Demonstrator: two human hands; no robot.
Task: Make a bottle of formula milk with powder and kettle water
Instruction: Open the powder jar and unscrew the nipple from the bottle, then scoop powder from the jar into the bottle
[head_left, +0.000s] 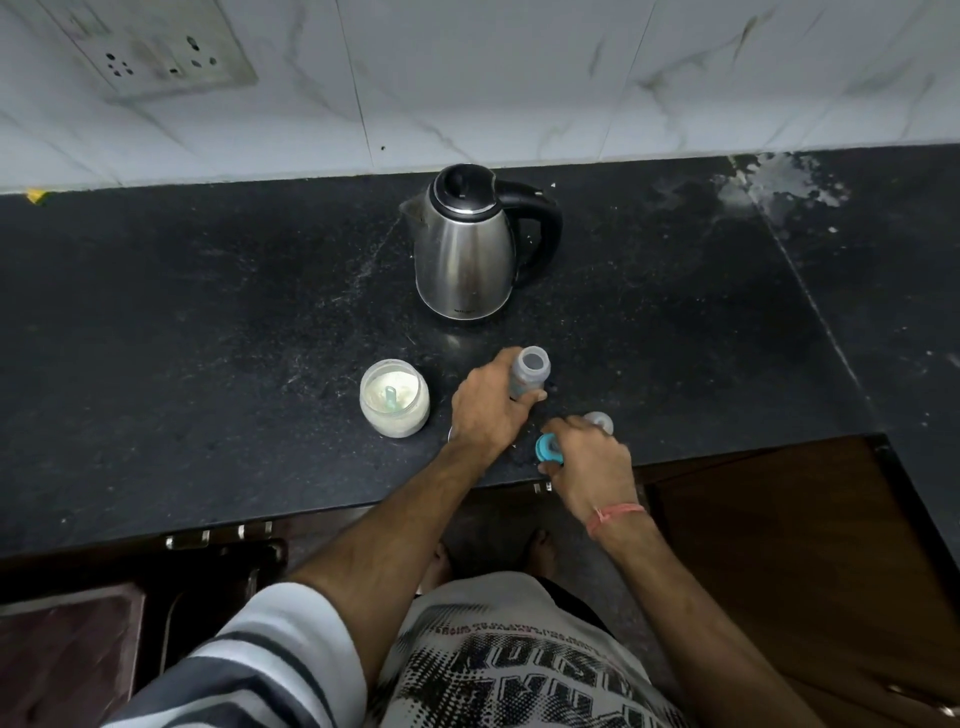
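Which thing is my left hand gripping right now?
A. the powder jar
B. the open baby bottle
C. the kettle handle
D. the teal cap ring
B: the left hand is curled around the open baby bottle, which stands upright on the counter, while the right hand is at the teal cap ring and the kettle and powder jar stand untouched.

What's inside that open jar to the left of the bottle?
The jar holds pale powder with a light scoop's handle sticking up from it. The scoop's bowl is buried in the powder, so it is hidden.
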